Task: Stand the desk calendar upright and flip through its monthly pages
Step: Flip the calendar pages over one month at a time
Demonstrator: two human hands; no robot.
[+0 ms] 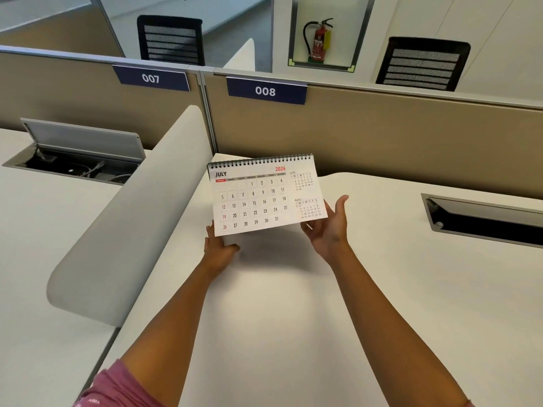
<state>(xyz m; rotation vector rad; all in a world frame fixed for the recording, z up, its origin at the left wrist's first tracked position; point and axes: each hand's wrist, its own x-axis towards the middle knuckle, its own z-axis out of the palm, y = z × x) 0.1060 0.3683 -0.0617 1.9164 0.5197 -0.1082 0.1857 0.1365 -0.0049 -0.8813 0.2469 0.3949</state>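
A white spiral-bound desk calendar (264, 198) stands tilted over the white desk (293, 304), its black wire binding on top and the JULY 2026 page facing me. My left hand (219, 248) grips the page's lower left corner from below, with the fingers hidden behind the paper. My right hand (329, 227) holds the lower right corner, palm turned up and thumb raised. The page's bottom edge is lifted off the desk and casts a shadow beneath it. The calendar's base is hidden behind the page.
A grey rounded divider (132, 230) runs along the left of the desk. A beige partition (382, 136) with signs 007 and 008 stands behind. An open cable hatch (484, 221) sits at right, another (79, 154) at left. Two black chairs and a fire extinguisher (318, 39) are beyond.
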